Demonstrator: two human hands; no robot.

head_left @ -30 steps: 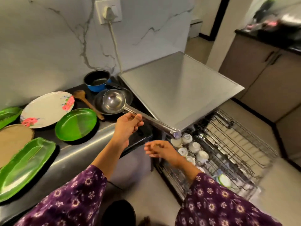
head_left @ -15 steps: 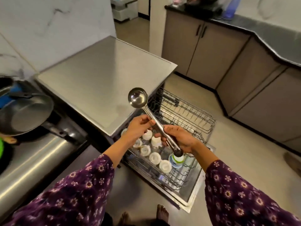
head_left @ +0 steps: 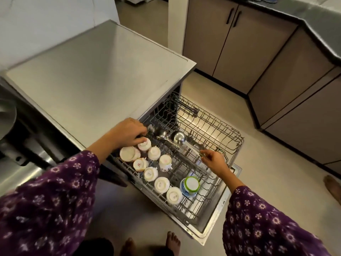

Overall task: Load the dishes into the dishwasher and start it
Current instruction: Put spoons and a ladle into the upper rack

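Ladle (head_left: 178, 138) lies in the pulled-out rack (head_left: 230, 137) at frame center. Its bowl points upper left & its handle runs diagonally to lower right. Right hand (head_left: 215, 161) pinches the handle tip w/ thumb & fingertips, other fingers loose. A 2nd spoon (head_left: 161, 134) sits just left of the bowl. Left hand (head_left: 129, 134) is left of both, fingers curled down by an upturned cup (head_left: 144, 145); can't tell if it grips anything. Right hand is nearer the handle, so letting go is prob. its job; left is nearer the bowl.
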